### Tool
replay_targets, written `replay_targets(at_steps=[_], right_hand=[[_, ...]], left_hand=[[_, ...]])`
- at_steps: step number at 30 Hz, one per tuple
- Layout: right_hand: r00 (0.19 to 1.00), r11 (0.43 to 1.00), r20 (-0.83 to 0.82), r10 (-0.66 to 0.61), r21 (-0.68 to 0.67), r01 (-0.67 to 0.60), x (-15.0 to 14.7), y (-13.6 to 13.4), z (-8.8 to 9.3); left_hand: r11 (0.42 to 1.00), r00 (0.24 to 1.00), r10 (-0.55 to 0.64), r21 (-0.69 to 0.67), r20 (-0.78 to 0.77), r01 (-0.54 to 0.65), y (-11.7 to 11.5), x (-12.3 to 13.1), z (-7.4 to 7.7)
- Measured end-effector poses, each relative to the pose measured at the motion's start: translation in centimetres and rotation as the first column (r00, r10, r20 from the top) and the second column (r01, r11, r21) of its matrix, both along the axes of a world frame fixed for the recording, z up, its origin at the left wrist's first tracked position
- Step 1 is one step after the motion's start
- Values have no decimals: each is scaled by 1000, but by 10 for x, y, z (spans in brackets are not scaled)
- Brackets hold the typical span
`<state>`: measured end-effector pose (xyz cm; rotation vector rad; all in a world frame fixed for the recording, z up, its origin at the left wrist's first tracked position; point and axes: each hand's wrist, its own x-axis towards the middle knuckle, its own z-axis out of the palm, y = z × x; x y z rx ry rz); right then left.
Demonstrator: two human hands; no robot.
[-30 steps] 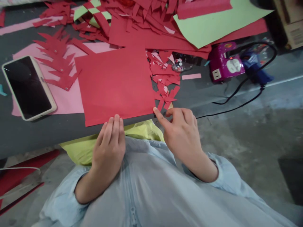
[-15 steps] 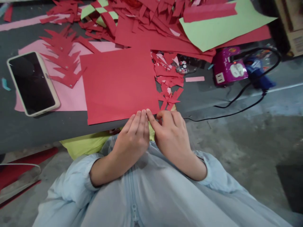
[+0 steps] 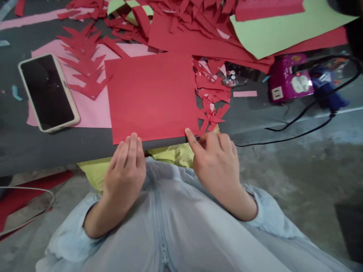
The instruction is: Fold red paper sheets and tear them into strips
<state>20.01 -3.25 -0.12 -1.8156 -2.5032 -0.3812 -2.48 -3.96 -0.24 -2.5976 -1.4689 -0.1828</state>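
A red sheet of paper lies flat at the front of the dark table, its near edge straight and close to the table's edge. My left hand rests its outstretched fingertips on that near edge, left of the middle. At the near right corner, my right hand presses down with its extended index finger while the other fingers curl under. Neither hand grips anything that I can see. Under the sheet's left side lies a pink sheet, with jagged red paper cutouts on it.
A phone lies left of the sheet. Red paper scraps sit to its right, beside a purple power adapter with black cables. Behind are more red strips and a light green sheet.
My left hand has slid left along the sheet's near edge, away from my right hand. The right index finger stays near the right corner. The whole view has shifted slightly.
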Motion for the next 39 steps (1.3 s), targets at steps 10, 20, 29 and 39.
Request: replay_targets(at_steps=[10, 20, 29, 39], right_hand=[[999, 999, -21, -38, -23, 37, 15, 2, 2], [995, 995, -92, -44, -88, 36, 20, 3, 4], [990, 989, -129, -54, -144, 35, 25, 3, 4], [995, 1000, -99, 6, -9, -7, 6, 5, 2]], left_hand=[[997, 997, 61, 52, -52, -59, -5, -26, 6], [995, 997, 69, 79, -30, -66, -4, -30, 8], [995, 998, 68, 72, -5, -67, -1, -34, 7], [998, 998, 50, 23, 37, -51, 2, -39, 9]])
